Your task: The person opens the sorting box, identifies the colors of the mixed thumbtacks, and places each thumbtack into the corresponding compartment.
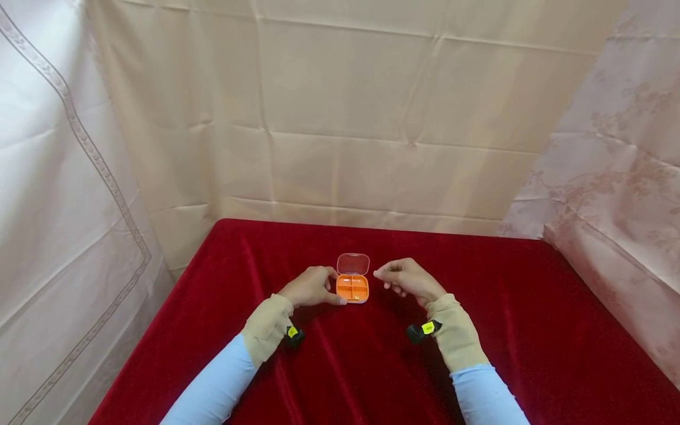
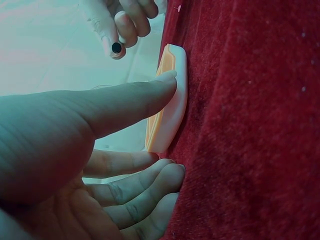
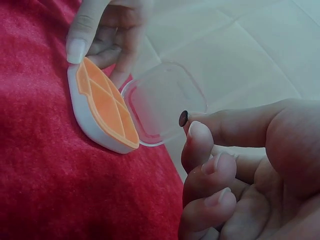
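Observation:
An orange and white pill box (image 1: 352, 290) with several compartments lies on the red cloth, its clear lid (image 1: 353, 264) swung back. My left hand (image 1: 313, 287) grips its left side, with the thumb on the near wall and the fingers around the far left corner. To the right of the box and apart from it, my right hand (image 1: 411, 278) pinches a small dark round disc (image 3: 184, 118) between thumb and forefinger. That hand's other fingers are curled in. Tiny pale spots show in the box in the head view; I cannot tell what they are.
Red velvet cloth (image 1: 255, 248) covers the table, with soft folds. Pale beige drapes (image 1: 340, 118) hang behind it, and lighter patterned curtains (image 1: 627, 147) stand at the sides. A black wrist camera (image 1: 422, 331) sits on each wrist.

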A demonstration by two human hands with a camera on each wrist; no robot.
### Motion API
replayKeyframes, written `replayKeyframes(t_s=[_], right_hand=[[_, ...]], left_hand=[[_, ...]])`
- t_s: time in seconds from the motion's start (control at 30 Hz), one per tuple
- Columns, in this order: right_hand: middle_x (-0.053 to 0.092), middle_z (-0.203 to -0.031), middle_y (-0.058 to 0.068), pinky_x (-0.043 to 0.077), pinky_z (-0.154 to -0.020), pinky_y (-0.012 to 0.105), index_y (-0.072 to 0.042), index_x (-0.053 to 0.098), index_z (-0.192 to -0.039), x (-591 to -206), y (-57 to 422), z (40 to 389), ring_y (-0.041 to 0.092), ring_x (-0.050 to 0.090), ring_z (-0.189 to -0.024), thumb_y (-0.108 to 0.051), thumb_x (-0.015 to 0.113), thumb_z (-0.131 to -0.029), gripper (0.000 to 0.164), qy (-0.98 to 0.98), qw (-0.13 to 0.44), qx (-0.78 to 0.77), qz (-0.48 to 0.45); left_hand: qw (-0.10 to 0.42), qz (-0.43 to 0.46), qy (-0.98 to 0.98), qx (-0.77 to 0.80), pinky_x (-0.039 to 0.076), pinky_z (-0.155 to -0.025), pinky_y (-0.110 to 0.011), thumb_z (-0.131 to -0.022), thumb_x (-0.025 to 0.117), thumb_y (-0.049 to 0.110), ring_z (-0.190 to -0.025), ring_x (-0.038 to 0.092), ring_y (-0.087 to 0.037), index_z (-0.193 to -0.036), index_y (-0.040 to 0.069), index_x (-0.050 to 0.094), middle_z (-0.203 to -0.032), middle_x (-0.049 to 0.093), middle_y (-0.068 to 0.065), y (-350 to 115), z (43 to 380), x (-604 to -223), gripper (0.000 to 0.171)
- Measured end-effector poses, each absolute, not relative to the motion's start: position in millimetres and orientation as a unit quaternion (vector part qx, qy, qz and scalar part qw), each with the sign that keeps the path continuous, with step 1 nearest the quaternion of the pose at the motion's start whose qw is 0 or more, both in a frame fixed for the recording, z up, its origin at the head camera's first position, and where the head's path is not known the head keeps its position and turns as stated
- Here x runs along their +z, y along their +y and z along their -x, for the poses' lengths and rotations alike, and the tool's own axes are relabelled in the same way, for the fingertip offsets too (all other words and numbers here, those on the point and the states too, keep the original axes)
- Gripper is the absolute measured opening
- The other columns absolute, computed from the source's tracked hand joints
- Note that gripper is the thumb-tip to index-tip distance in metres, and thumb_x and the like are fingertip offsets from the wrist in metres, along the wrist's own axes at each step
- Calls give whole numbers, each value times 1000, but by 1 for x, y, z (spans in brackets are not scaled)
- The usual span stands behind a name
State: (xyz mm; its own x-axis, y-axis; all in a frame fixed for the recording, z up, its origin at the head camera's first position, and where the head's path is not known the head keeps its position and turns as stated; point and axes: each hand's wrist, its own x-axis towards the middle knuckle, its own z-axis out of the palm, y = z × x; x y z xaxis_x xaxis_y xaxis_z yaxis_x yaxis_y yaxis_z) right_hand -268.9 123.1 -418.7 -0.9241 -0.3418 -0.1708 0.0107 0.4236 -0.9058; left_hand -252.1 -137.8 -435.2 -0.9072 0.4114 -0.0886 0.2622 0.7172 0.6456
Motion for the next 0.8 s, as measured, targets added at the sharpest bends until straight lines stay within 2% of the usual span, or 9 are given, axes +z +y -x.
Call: replayKeyframes(t_s=[0.8], right_hand=[[54, -71, 4, 36, -51, 25, 4, 67, -108, -424, 114, 267, 12, 42, -55, -25, 65, -94, 33, 825, 171, -531, 90]], left_hand=[[111, -185, 924, 316, 44, -66, -27, -77, 81, 37, -77, 54, -17, -120, 5, 62, -87, 59, -4, -138, 253, -434, 56]])
